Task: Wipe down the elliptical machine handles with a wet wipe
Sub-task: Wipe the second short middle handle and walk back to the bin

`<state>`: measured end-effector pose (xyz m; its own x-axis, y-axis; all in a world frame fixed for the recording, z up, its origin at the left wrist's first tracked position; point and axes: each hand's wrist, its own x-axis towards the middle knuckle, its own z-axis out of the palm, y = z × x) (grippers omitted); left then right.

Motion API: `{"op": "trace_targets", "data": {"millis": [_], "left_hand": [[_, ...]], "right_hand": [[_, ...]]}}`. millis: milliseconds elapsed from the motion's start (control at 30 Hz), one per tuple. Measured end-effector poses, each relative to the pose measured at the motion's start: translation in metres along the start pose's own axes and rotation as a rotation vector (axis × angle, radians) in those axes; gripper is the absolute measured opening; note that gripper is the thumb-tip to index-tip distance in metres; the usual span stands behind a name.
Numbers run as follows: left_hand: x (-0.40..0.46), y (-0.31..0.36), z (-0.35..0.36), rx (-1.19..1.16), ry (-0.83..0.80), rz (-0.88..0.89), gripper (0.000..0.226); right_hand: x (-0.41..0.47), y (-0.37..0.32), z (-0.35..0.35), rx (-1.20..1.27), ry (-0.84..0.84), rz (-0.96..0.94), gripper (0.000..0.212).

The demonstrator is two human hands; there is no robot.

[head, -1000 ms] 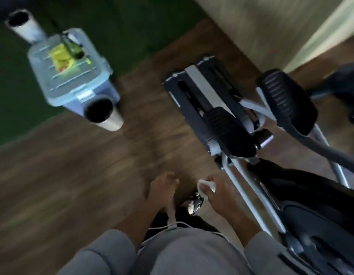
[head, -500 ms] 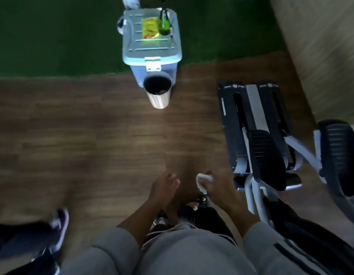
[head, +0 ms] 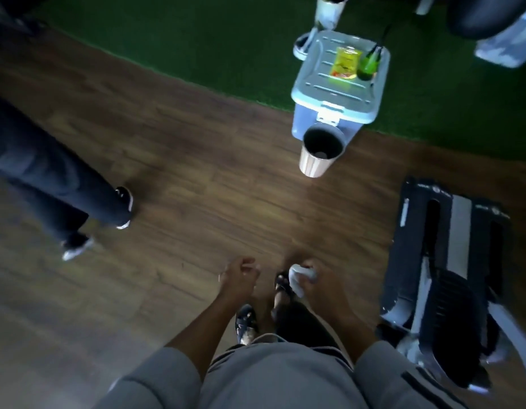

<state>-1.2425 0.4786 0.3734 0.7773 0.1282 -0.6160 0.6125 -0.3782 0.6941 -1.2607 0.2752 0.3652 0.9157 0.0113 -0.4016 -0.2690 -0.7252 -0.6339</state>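
Wood floor [head: 197, 178], right hand [head: 318, 286] gripping wipe [head: 298, 276]

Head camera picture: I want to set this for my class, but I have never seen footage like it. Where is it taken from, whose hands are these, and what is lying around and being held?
The camera sits on a person's head and looks down, so you see their own grey sleeves, arms and feet. The right hand grips a crumpled white wet wipe. The left hand holds nothing, with its fingers loosely curled. At the right edge stands the elliptical machine, showing only its black base and pedals; its handles are out of view. On the wooden floor ahead stands a small bin against a pale blue lidded box, which carries a yellow packet and a green bottle. At the left are another person's legs.
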Motion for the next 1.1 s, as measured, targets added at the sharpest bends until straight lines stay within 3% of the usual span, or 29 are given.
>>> {"op": "trace_targets", "data": {"millis": [133, 467, 567, 700, 900, 967, 1100], "left_hand": [[0.023, 0.007, -0.020, -0.038, 0.100, -0.076, 0.019], [0.091, 0.075, -0.042, -0.122, 0.276, -0.125, 0.010], [0.118, 0.093, -0.050, -0.100, 0.273, -0.119, 0.011], [0.172, 0.118, -0.068, -0.100, 0.254, -0.118, 0.024], [0.276, 0.179, -0.117, -0.012, 0.154, -0.062, 0.016], [0.307, 0.204, -0.138, 0.042, 0.093, -0.035, 0.013], [0.374, 0.255, -0.170, 0.125, 0.024, 0.013, 0.018]], "right_hand": [[0.044, -0.024, 0.003, 0.081, -0.013, -0.062, 0.013], [0.170, -0.082, -0.027, 0.113, -0.048, -0.114, 0.076], [0.203, -0.092, -0.031, 0.133, -0.022, -0.076, 0.062], [0.262, -0.112, -0.035, 0.121, -0.092, -0.005, 0.077], [0.363, -0.156, -0.058, 0.003, -0.129, 0.009, 0.044], [0.387, -0.172, -0.066, -0.050, -0.149, -0.066, 0.040], [0.426, -0.236, -0.093, -0.049, -0.012, -0.092, 0.038]]}}
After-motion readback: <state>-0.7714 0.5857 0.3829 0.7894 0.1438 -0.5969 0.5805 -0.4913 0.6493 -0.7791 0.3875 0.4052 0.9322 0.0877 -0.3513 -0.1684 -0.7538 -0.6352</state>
